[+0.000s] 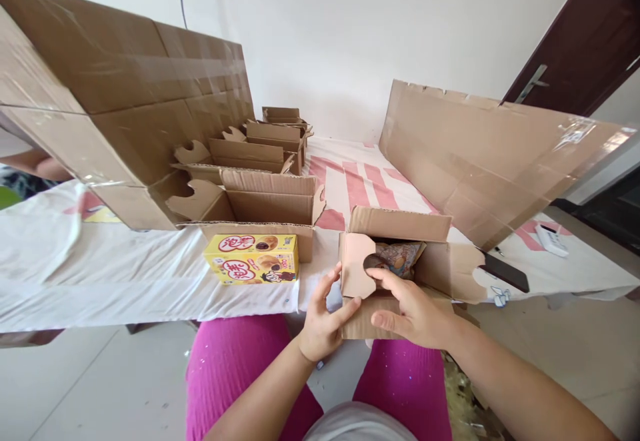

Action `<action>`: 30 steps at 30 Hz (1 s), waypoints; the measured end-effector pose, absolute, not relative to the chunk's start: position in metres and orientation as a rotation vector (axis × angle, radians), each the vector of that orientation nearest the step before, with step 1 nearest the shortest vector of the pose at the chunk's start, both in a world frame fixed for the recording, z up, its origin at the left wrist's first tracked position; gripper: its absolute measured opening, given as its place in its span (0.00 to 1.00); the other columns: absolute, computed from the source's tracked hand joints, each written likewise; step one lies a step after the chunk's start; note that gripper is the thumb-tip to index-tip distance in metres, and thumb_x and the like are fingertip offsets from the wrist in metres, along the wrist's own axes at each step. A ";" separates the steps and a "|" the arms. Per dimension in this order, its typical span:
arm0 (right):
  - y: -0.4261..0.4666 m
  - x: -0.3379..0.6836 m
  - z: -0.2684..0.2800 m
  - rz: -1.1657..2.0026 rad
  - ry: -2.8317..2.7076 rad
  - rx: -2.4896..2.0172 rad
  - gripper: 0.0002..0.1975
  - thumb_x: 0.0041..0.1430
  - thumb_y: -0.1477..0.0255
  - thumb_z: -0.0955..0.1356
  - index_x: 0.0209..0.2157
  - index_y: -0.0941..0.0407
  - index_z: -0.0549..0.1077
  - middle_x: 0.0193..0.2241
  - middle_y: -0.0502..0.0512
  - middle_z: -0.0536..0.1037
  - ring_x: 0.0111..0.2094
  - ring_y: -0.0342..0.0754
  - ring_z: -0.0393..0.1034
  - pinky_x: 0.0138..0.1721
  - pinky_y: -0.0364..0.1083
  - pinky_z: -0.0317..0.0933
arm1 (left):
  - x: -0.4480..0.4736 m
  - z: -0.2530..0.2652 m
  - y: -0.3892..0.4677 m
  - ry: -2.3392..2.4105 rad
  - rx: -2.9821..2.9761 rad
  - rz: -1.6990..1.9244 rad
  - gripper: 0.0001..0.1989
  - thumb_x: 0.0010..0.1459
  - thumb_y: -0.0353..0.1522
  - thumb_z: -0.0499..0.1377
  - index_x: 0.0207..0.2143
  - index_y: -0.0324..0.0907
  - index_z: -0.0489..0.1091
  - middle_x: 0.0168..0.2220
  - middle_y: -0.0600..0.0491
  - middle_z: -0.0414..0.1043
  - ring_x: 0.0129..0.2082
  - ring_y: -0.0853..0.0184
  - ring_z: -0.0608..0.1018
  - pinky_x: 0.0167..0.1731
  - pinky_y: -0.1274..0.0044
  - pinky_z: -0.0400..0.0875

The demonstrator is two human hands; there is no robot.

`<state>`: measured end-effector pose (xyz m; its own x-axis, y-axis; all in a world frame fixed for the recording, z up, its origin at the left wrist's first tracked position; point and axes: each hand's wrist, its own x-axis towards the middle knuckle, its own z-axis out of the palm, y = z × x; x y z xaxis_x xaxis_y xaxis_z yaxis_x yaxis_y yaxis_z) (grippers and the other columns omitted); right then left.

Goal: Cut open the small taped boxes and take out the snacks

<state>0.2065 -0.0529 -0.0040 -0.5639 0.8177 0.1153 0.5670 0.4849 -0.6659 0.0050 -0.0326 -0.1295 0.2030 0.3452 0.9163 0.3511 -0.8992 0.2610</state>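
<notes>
At the table's front edge is a small cardboard box (367, 324) with its flaps raised, except the left end flap (356, 268), which is folded inward. A patterned snack packet (403, 256) shows inside the box, partly covered by that flap. My left hand (323, 324) grips the box's left end, thumb on the flap's front corner. Over the box's front side, my right hand (415, 311) has its fingers stretched out and thumb apart. Its fingertips reach the flap's notched edge. Left of the box lies a yellow snack carton (253, 259).
Several open cardboard boxes (270, 208) stand in a row going back at the left. Tall cardboard panels rise at left (130, 94) and right (480, 154). A dark phone (505, 273) and a white device (551, 240) lie at the right. A person's arm (37, 163) shows far left.
</notes>
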 end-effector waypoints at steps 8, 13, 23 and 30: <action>-0.058 0.185 0.008 0.666 -2.665 -0.757 0.39 0.60 0.46 0.61 0.63 0.59 0.60 0.66 0.64 0.57 0.68 0.56 0.42 0.66 0.58 0.43 | 0.008 -0.136 -0.033 -0.928 -2.382 -1.668 0.22 0.58 0.27 0.55 0.56 0.44 0.64 0.50 0.41 0.66 0.51 0.56 0.71 0.40 0.64 0.76; -0.036 0.204 0.011 0.373 -2.479 -1.033 0.24 0.67 0.56 0.60 0.57 0.56 0.68 0.58 0.63 0.69 0.60 0.53 0.61 0.60 0.55 0.56 | 0.009 -0.127 -0.034 -0.974 -2.401 -1.678 0.27 0.54 0.20 0.52 0.55 0.45 0.63 0.55 0.41 0.60 0.55 0.55 0.69 0.46 0.63 0.73; 0.006 0.241 -0.011 -0.114 -2.509 -1.739 0.34 0.53 0.63 0.72 0.59 0.61 0.65 0.54 0.67 0.72 0.55 0.63 0.64 0.54 0.59 0.59 | 0.008 -0.128 -0.033 -0.963 -2.386 -1.763 0.22 0.55 0.22 0.57 0.51 0.47 0.66 0.53 0.43 0.61 0.55 0.55 0.70 0.45 0.63 0.74; 0.003 0.237 -0.009 -0.138 -2.544 -1.744 0.08 0.61 0.69 0.67 0.37 0.55 0.79 0.36 0.60 0.80 0.45 0.58 0.68 0.45 0.55 0.60 | 0.009 -0.129 -0.034 -0.986 -2.320 -1.761 0.21 0.53 0.19 0.56 0.49 0.44 0.69 0.48 0.44 0.63 0.48 0.59 0.72 0.41 0.68 0.74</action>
<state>0.2370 0.0032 -0.0091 -0.3607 0.9279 0.0948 0.9327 0.3582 0.0433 0.0086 -0.0342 -0.1288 0.1396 0.4453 0.8844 0.5212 -0.7925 0.3167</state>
